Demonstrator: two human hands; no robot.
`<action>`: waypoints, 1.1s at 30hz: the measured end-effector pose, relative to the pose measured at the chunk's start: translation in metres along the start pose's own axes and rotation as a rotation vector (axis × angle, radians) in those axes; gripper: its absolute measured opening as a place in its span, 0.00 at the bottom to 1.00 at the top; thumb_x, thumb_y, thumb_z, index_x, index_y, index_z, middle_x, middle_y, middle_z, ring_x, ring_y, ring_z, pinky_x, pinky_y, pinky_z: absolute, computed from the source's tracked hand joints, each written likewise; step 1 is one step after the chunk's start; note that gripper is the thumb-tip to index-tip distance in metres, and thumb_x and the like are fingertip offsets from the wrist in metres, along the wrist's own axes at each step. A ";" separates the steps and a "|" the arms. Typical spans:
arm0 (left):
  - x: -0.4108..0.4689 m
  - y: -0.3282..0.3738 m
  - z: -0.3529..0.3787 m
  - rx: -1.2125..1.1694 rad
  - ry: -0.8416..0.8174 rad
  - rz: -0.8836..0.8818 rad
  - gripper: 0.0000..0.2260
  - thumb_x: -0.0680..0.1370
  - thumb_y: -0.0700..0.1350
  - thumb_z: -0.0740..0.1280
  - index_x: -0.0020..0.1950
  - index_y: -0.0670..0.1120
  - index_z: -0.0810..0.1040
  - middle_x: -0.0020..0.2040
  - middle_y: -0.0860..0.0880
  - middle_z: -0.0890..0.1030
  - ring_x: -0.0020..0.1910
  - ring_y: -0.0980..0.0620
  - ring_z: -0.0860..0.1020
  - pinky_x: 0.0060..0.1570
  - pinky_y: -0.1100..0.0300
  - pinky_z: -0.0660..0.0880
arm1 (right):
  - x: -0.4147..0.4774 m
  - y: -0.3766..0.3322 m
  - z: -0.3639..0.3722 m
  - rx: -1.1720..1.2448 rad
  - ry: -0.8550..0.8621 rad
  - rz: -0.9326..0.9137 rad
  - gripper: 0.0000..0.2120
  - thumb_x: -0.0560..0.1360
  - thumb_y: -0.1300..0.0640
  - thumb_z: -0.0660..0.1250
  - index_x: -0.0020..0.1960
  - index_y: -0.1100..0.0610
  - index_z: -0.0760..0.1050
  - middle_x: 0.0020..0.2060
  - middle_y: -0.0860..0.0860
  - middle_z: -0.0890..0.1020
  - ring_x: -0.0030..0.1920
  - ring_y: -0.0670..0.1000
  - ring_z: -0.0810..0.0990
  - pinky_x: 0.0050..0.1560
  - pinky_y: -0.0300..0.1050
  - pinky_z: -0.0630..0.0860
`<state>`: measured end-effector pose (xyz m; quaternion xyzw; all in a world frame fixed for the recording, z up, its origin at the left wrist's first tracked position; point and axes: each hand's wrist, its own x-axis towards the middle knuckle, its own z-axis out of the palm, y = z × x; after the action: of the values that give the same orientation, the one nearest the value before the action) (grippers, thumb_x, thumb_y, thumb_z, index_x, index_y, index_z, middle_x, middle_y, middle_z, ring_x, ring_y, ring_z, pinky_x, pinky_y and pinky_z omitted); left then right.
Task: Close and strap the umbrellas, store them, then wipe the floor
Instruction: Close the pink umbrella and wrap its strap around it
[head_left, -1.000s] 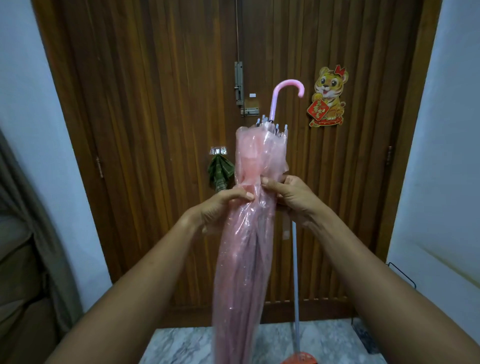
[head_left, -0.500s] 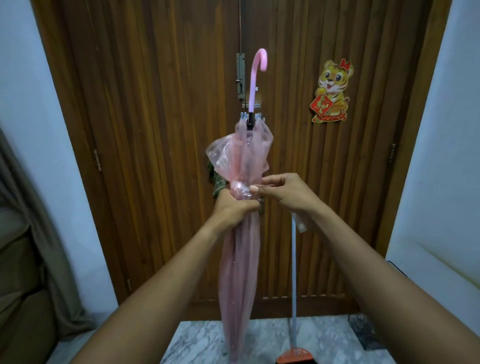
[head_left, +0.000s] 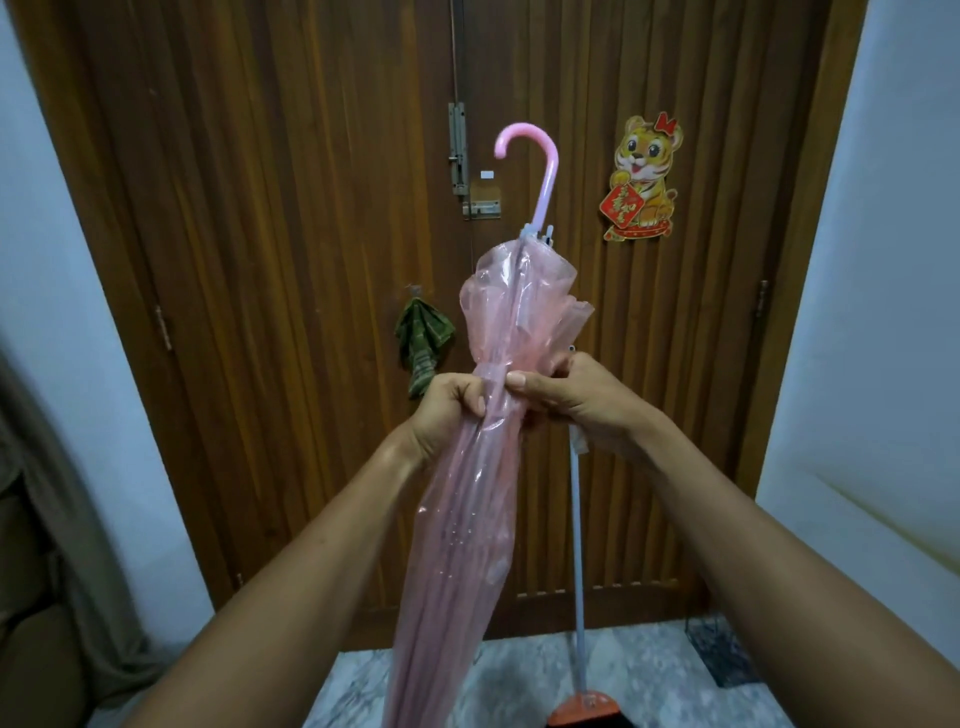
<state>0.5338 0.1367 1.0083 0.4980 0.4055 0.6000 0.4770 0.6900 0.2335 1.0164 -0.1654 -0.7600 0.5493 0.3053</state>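
Pink umbrella (head_left: 483, 467) upright, left hand (head_left: 451, 410), right hand (head_left: 571, 397) gripping it

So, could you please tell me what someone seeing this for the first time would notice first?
The folded pink umbrella fills the centre, curved handle up, with the left hand clenched around its gathered canopy and the right hand pinching beside it. Behind stands a dark wooden door, with a bright tiger sticker at upper right. A green cloth hangs left of the umbrella.

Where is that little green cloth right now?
The green cloth hangs on the wooden door, left of the pink umbrella and just above the left hand, below the door's metal bolt.
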 end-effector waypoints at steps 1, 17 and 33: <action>0.000 0.002 -0.002 0.062 0.028 0.007 0.13 0.63 0.34 0.57 0.36 0.34 0.81 0.33 0.41 0.81 0.33 0.49 0.81 0.36 0.59 0.81 | 0.001 0.001 0.001 -0.002 0.032 -0.021 0.21 0.74 0.52 0.75 0.60 0.64 0.79 0.52 0.62 0.85 0.49 0.62 0.86 0.51 0.59 0.83; 0.006 -0.032 -0.011 0.420 0.316 0.213 0.20 0.69 0.27 0.68 0.57 0.43 0.76 0.45 0.46 0.81 0.43 0.52 0.81 0.39 0.62 0.78 | 0.010 -0.007 0.019 -0.223 0.213 -0.060 0.19 0.66 0.52 0.81 0.51 0.62 0.85 0.46 0.56 0.88 0.51 0.53 0.87 0.58 0.54 0.81; -0.005 -0.013 0.000 0.127 0.136 0.011 0.21 0.55 0.33 0.59 0.45 0.30 0.76 0.35 0.38 0.79 0.33 0.41 0.77 0.35 0.57 0.77 | -0.003 0.001 0.015 0.137 0.116 0.014 0.18 0.72 0.58 0.76 0.56 0.70 0.81 0.47 0.62 0.86 0.43 0.54 0.86 0.37 0.46 0.83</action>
<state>0.5359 0.1351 0.9948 0.4877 0.4714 0.6082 0.4124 0.6823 0.2217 1.0112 -0.1810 -0.7007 0.5916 0.3553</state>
